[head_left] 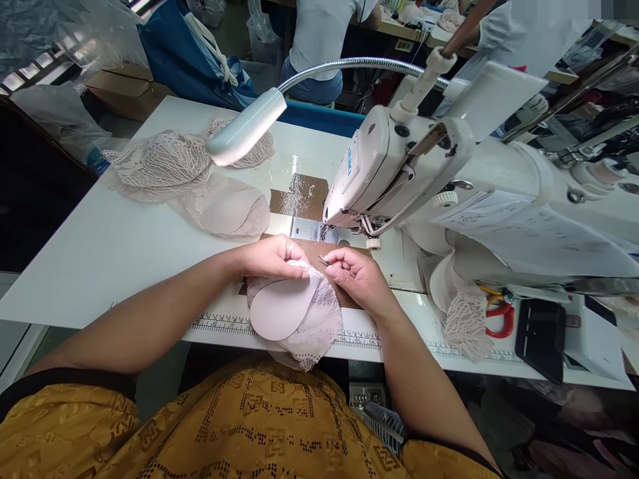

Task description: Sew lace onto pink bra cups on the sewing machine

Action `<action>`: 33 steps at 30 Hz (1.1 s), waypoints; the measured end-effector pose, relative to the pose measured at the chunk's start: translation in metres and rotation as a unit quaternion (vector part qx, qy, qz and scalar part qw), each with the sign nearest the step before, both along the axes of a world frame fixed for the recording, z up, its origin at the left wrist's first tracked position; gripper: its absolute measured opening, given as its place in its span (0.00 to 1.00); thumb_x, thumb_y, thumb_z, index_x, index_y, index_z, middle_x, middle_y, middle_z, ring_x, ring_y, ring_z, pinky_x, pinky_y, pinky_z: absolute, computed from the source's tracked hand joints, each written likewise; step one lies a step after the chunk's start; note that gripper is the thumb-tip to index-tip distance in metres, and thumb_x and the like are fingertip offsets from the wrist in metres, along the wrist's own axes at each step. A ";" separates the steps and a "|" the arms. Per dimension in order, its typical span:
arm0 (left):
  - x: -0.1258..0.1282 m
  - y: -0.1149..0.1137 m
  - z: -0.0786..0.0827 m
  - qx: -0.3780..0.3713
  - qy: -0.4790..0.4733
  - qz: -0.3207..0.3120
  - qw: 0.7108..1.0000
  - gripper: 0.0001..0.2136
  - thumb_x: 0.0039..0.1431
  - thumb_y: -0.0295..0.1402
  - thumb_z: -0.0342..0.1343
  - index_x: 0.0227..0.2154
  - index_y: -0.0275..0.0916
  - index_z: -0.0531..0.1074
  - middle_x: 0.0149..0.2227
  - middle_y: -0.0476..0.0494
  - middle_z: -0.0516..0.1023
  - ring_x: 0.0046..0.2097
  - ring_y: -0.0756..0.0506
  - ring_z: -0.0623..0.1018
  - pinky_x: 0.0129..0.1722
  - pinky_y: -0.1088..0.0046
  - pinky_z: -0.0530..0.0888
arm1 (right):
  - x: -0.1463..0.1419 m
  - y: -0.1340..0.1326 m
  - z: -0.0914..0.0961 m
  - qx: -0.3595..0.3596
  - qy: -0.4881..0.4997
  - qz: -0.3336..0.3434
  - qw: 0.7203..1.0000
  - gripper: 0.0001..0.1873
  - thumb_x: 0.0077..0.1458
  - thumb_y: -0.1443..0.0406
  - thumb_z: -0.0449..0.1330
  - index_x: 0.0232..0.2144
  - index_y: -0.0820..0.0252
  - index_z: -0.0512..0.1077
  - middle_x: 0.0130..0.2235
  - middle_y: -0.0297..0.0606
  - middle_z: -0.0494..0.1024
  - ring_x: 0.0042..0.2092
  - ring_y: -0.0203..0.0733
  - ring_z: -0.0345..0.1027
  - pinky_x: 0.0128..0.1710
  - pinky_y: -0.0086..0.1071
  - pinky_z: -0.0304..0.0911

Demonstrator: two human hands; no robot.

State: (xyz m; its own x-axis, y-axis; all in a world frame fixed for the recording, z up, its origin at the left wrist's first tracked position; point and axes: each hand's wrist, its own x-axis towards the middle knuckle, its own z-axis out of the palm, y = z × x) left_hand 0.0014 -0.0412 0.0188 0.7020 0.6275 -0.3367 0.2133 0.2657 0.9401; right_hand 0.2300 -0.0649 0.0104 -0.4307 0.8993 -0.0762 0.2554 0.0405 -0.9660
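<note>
Head: left hand (279, 257) pinches lace piece (302, 310) by edge.

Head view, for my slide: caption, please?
Left hand holds a pale, rounded lace fabric piece; right hand, a small metal tool.

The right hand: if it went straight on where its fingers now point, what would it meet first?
The right hand, small metal tool leading, would most likely meet the left hand, which holds the lace piece; exact depth is unclear.

Pale lace (327, 316) under teardrop pad (282, 309), overhanging table edge (362, 350), near slim metal tool (323, 261)
</note>
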 end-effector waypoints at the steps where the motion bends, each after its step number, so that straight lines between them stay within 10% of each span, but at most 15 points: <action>1: 0.000 0.000 -0.001 0.009 -0.006 -0.003 1.000 0.12 0.52 0.39 0.65 0.29 0.33 0.76 0.26 0.47 0.73 0.28 0.53 0.70 0.25 0.81 0.68 | -0.002 0.000 0.000 -0.010 0.006 0.001 1.000 0.17 0.50 0.56 0.66 0.39 0.58 0.73 0.34 0.35 0.75 0.33 0.37 0.68 0.35 0.32 0.65; 19: -0.039 0.021 0.009 0.083 0.049 -0.038 0.995 0.15 0.48 0.32 0.65 0.40 0.33 0.74 0.28 0.50 0.70 0.29 0.52 0.70 0.28 0.80 0.67 | -0.008 0.000 0.003 -0.012 -0.088 -0.007 0.996 0.13 0.54 0.56 0.60 0.28 0.60 0.74 0.24 0.32 0.70 0.26 0.35 0.60 0.26 0.29 0.55; 28: -0.008 0.003 0.005 0.171 0.058 0.026 0.983 0.19 0.48 0.36 0.66 0.42 0.34 0.73 0.37 0.45 0.76 0.35 0.50 0.72 0.33 0.77 0.69 | -0.008 0.000 0.002 0.031 -0.082 0.004 0.996 0.11 0.57 0.58 0.59 0.28 0.59 0.73 0.28 0.33 0.71 0.30 0.36 0.62 0.30 0.30 0.57; 33: 0.005 -0.002 -0.003 0.078 0.027 0.018 0.996 0.13 0.52 0.39 0.64 0.34 0.33 0.76 0.29 0.47 0.74 0.29 0.52 0.69 0.26 0.79 0.66 | -0.006 -0.001 0.002 0.015 -0.036 0.012 0.999 0.11 0.56 0.57 0.60 0.35 0.58 0.73 0.33 0.35 0.74 0.33 0.37 0.65 0.33 0.31 0.60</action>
State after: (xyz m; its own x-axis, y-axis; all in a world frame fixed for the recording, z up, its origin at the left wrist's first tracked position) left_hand 0.0063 -0.0434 0.0163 0.6618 0.6992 -0.2705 0.2584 0.1261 0.9578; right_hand 0.2237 -0.0662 0.0123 -0.4469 0.8908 -0.0817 0.3230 0.0756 -0.9434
